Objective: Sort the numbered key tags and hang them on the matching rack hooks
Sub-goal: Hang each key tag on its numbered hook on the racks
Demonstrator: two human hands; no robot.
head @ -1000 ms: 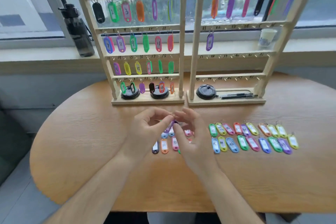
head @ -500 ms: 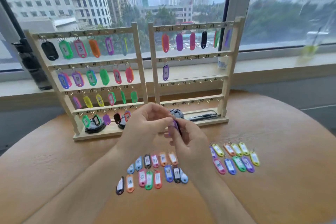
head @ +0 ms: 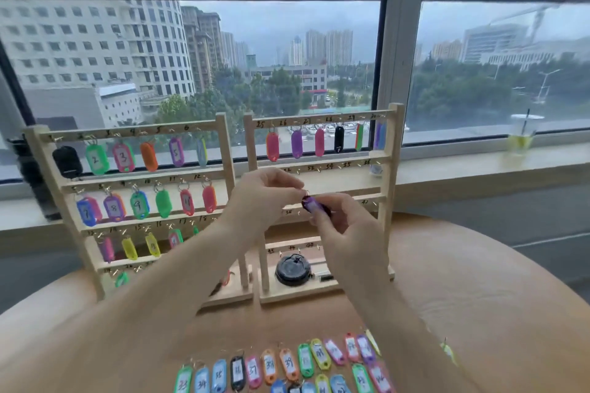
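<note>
Head view: our right hand [head: 348, 226] grips purple tag [head: 314, 203]; left hand [head: 265, 193] pinches its ring [head: 307, 192], likely to steady loop for hook; tag in air before right rack [head: 389, 169], unhung.

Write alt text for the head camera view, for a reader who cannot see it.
Two hands hold a purple key tag before the right rack: the right hand grips the tag, the left hand pinches its ring. The left rack carries many coloured numbered tags; loose tags lie in rows on the wooden table.
</note>
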